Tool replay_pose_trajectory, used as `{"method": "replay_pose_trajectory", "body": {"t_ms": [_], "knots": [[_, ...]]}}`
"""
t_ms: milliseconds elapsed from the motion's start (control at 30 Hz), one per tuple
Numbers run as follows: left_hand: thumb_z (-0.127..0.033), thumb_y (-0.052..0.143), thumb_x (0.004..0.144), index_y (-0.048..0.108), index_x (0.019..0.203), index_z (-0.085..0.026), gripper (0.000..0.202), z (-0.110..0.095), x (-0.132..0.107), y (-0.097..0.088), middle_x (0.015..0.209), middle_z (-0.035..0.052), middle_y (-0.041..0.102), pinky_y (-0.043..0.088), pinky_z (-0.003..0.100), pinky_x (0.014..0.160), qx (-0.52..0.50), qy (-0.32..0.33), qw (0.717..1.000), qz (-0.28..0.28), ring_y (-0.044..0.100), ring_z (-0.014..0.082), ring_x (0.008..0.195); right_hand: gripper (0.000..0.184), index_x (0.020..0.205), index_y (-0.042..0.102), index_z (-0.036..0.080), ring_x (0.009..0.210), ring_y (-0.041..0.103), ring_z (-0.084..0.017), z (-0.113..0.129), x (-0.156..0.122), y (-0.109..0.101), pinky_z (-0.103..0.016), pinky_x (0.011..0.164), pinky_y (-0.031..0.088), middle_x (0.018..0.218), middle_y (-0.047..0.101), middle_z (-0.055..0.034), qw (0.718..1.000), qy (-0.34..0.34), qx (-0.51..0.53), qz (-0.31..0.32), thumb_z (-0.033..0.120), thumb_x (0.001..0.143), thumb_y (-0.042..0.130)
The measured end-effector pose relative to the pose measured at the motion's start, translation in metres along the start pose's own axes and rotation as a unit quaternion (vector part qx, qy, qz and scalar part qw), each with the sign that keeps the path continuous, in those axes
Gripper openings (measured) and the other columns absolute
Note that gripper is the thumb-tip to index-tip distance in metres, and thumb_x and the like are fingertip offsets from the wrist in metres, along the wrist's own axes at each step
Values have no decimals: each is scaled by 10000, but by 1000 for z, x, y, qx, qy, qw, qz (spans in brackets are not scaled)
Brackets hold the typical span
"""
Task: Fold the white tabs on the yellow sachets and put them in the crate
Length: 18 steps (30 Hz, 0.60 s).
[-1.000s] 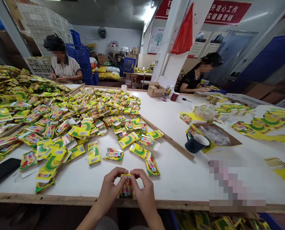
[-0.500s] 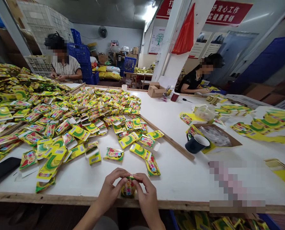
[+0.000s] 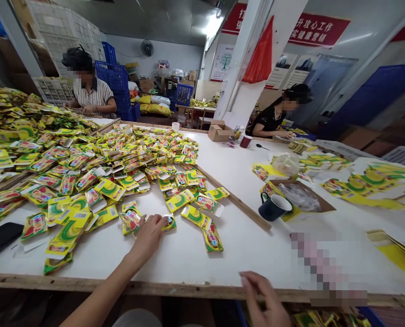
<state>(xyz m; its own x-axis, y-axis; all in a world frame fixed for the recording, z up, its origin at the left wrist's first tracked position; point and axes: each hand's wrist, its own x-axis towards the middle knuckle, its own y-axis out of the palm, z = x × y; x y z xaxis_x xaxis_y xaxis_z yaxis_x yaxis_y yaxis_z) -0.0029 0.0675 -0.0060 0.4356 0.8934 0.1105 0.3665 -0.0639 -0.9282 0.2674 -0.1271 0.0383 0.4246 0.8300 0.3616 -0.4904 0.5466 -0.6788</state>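
Observation:
Several small flat yellow-and-green printed packets with fruit pictures lie on the white table (image 3: 195,265). My left hand (image 3: 149,234) reaches over them with its fingers spread and bent downward. Its right-side fingertips touch one packet (image 3: 170,222), which is partly covered by the hand. Another packet (image 3: 130,215) lies just beside the hand's left side. My right hand (image 3: 265,297) is at the table's front edge, blurred, its fingers apart and no packet visible in it. Under that edge, more packets (image 3: 325,318) fill a blue crate.
A large packet heap (image 3: 86,150) covers the left side. A wooden strip (image 3: 236,200) crosses the table, with a dark mug (image 3: 273,206) and an open carton (image 3: 304,197) to its right. A black phone (image 3: 1,238) lies far left. Two co-workers sit across the table.
Both hands were together on one packet at the front edge. They have parted, the left forward to the packets, the right toward the lower right. That packet is gone from there.

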Motion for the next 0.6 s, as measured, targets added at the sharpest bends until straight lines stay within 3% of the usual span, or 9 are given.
{"method": "replay_pose_trajectory", "body": {"t_ms": [67,167,233,333,400,467,533,600], "knots": [[-64,554,738,454,1313,-227,606,2,-3,-3,1269,112,562,265,521,1036,-4,5,1000,8,494,294,1166,252,891,656,223,837,655,-212,30,2,31,-272,724,528,906,696,-58,996,-16,66,58,427,895,508],[-67,553,712,421,1309,-206,627,4,-5,-12,1242,116,580,194,563,1065,-14,8,1000,18,486,298,1174,219,880,648,219,847,649,-198,59,9,59,-259,735,522,891,690,-53,984,-48,131,110,366,917,490],[-38,536,681,442,1251,-216,605,0,-10,-18,1160,92,619,139,578,1091,-42,44,997,38,531,273,1119,207,880,649,220,875,644,-199,65,15,72,-276,771,518,906,688,-56,981,-59,146,116,334,922,481],[18,475,641,465,1189,-259,614,-16,-24,-21,1081,45,652,140,551,1119,-114,165,976,85,570,226,1065,176,989,662,233,1020,616,-235,63,26,93,-353,898,490,1052,681,-72,978,-70,145,134,282,878,535],[49,420,650,477,1195,-280,639,-23,-34,-14,1116,34,652,164,522,1134,-147,219,960,90,560,203,1109,292,1078,658,244,1041,613,-267,60,30,110,-399,922,485,1083,682,-78,974,-66,145,160,223,791,610],[37,408,691,471,1248,-264,636,-24,-41,2,1230,62,613,219,520,1126,-155,183,970,40,516,219,1198,408,1101,661,243,1001,630,-288,57,32,126,-417,897,501,1047,694,-82,972,-44,148,177,152,704,641],[-19,451,733,473,1285,-212,585,-18,-45,22,1333,119,544,275,559,1096,-149,85,984,-40,452,280,1278,432,1070,676,229,958,644,-292,54,30,137,-408,860,520,1005,699,-85,971,-8,159,180,116,655,639],[-81,500,766,521,1260,-171,503,-11,-48,38,1339,158,538,282,602,1083,-161,12,983,-85,440,330,1288,414,1048,678,213,895,656,-272,51,27,141,-382,808,540,964,694,-80,966,25,182,182,120,647,636]]}}
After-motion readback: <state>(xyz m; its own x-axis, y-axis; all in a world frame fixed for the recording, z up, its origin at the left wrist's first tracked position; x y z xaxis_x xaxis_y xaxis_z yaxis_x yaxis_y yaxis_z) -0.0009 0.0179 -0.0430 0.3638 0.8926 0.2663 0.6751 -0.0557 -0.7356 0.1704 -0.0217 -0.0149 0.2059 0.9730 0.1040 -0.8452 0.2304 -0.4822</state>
